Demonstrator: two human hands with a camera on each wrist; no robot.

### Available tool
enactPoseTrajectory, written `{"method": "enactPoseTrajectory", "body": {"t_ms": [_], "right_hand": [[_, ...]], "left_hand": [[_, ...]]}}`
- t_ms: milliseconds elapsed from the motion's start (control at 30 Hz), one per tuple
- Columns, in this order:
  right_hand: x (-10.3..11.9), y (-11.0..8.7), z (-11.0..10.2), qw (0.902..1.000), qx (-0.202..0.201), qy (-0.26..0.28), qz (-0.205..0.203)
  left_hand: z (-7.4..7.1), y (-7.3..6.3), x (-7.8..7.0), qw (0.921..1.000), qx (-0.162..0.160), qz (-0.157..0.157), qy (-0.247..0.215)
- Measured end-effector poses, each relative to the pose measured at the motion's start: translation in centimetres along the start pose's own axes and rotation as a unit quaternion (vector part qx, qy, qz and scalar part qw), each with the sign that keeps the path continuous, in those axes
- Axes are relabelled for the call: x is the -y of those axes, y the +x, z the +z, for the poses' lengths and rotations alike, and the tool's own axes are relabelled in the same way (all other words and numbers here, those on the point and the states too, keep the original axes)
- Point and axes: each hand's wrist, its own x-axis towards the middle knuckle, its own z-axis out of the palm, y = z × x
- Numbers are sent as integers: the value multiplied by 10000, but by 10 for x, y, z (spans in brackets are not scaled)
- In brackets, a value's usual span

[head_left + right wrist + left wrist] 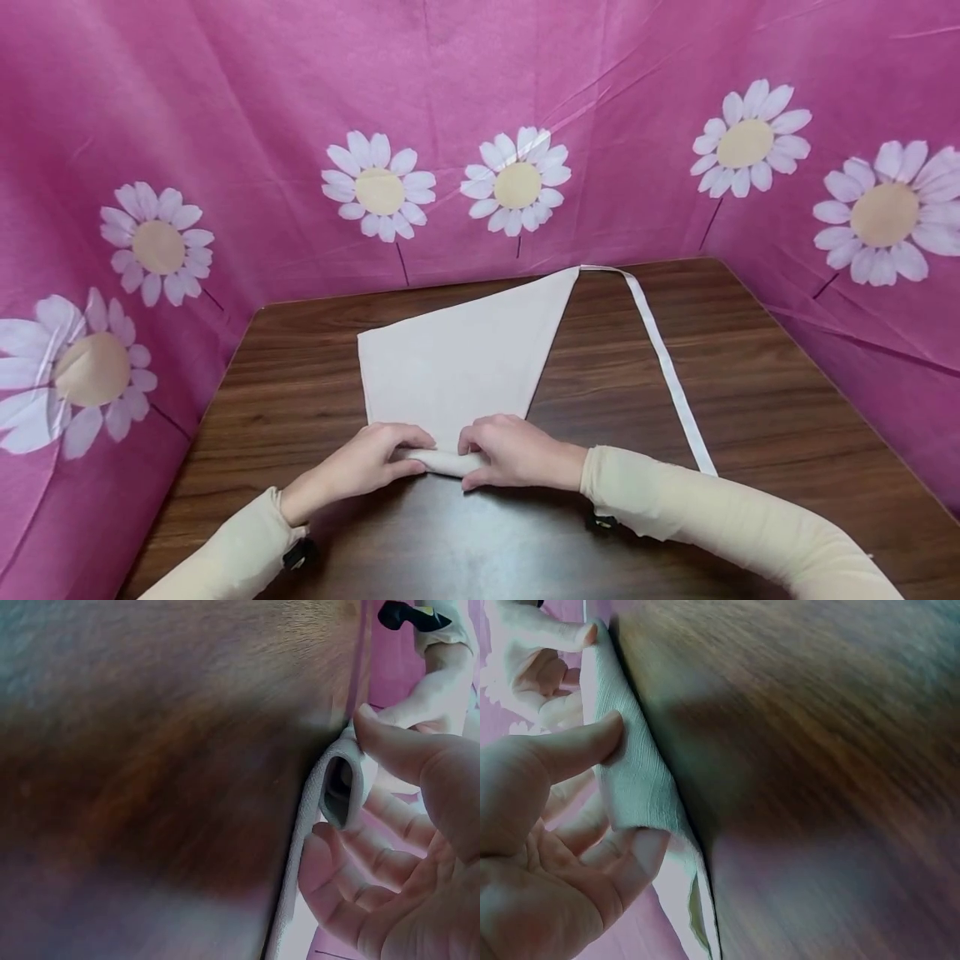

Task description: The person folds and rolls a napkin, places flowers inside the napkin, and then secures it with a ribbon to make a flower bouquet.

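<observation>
A cream cloth apron [457, 350] lies folded flat on the wooden table, its near end turned over into a short roll [446, 462]. One long white tie [667, 367] runs from its far right corner toward the front. At the roll's left end, my left hand [375, 458] grips it, thumb [592, 742] on the near side and fingers beyond. My right hand [513, 454] holds the other end between thumb and fingers. In the right wrist view the roll's open hollow end [343, 791] shows beside the fingers. The apron's underside is hidden.
The dark wooden table [300, 358] has its far edge just beyond the apron. A pink curtain [262, 125] with printed daisies hangs around the back and both sides. Small black devices [298, 553] sit under the cream sleeves at the wrists.
</observation>
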Motion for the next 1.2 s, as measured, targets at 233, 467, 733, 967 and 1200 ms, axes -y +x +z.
{"method": "enactPoseTrajectory", "body": {"t_ms": [233,467,733,967,1200], "right_hand": [[2,-3,-4,9981,246,479,295],[3,-4,-3,9959,369,781,262],[-12,-4,1,9815,520,1759,543],[-19,-3,-2,9784,521,1953,441],[-23,-3,-10,9891,285,1422,270]], "left_hand": [[-1,3,0,9979,247,39,-598],[-5,4,-3,9984,279,170,-468],[0,3,-8,9930,0,912,750],[1,1,-5,9928,236,891,765],[-3,11,-2,9937,90,975,541]]}}
